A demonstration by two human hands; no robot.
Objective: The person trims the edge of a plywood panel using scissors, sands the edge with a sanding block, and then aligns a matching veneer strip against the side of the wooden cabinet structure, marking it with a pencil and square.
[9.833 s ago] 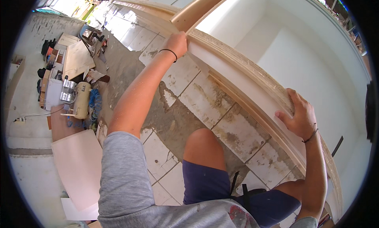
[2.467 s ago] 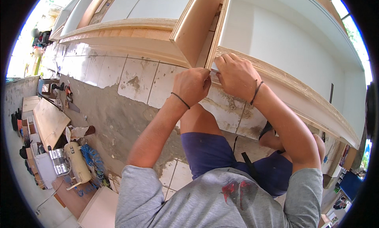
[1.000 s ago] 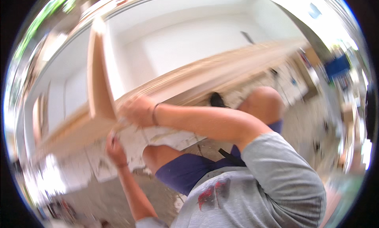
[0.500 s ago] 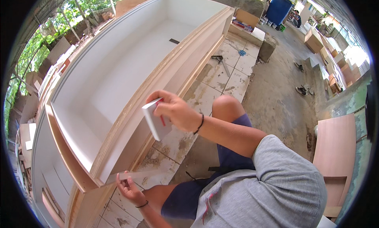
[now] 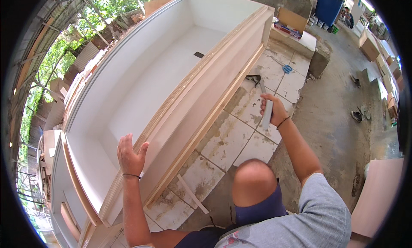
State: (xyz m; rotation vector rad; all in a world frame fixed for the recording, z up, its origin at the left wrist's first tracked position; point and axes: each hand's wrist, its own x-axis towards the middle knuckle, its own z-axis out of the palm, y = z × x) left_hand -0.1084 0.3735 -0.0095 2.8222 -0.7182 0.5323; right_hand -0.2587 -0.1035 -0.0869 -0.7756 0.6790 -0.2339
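The right hand (image 5: 276, 110) has its grip folded around the upper part of a flat pale block (image 5: 267, 116), above the floor tiles (image 5: 227, 140); if the fingers loosen, the block may drop and chip. At eleven o'clock from it, near, lies a combination square (image 5: 254, 79), which a careless swing could knock. Between eight and nine o'clock, well apart, the left hand (image 5: 132, 158) is spread, nothing visible in it, at the layered edge (image 5: 183, 88) of a white cabinet (image 5: 141, 89); contact I cannot tell, but rough wood could give splinters. Towards half past seven, a foot could slip on a thin strip (image 5: 192, 194).
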